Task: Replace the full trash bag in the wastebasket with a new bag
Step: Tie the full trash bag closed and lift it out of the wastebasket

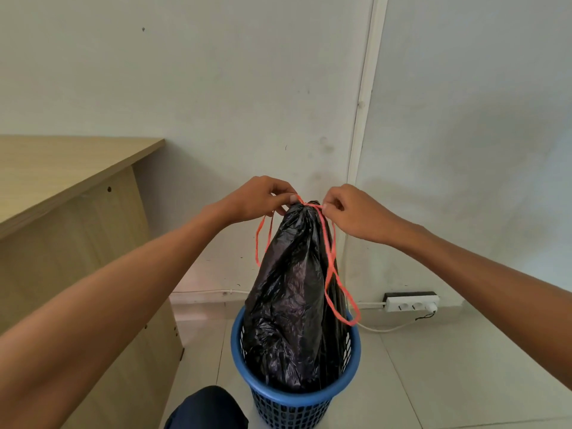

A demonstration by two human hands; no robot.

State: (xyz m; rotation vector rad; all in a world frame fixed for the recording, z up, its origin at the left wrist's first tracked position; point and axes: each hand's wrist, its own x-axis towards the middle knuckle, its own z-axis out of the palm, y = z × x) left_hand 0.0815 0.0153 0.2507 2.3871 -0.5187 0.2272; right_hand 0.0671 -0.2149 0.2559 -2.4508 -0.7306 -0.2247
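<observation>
Cinching bag (294, 292) at bin's (297, 397) 12 o'clock, left hand (263, 198) and right hand (349, 209) pinching drawstring (332, 274); next, I'm lifting straight out.

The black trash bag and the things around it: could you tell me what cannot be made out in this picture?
All in the head view:
- Black trash bag: contents hidden by the opaque plastic; its bottom hidden inside the blue wastebasket.
- Orange drawstring: whether it is knotted is hidden by the left hand and right hand.
- Wastebasket base: cut off by the bottom edge.
- Power strip: sockets too small to read.
</observation>
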